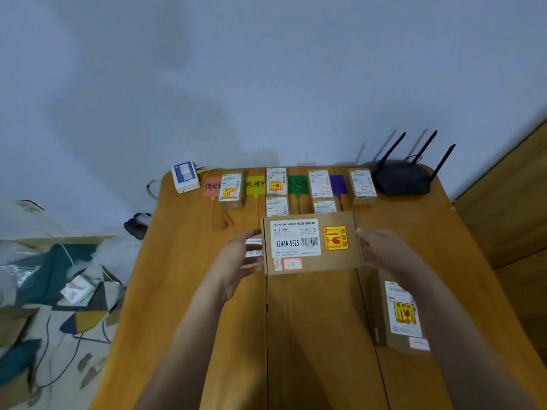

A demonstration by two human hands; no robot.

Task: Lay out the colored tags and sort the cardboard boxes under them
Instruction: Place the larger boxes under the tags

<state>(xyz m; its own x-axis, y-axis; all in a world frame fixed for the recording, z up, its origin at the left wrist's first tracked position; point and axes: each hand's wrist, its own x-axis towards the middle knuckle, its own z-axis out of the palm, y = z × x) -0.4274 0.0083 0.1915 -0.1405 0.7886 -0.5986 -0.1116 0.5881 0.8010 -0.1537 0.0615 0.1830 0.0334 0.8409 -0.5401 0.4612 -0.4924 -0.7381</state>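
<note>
I hold a large cardboard box, label up, above the table's middle. My left hand grips its left end and my right hand grips its right end. Along the far edge lie four colored tags: red, yellow, green and purple. Small boxes stand beside them: one right of the red tag, two right of the yellow, two right of the green, one right of the purple. Another box lies under my right forearm.
A black router with three antennas sits at the far right corner of the wooden table. A white and blue adapter box is at the far left corner. Bedding and cables lie on the floor at left.
</note>
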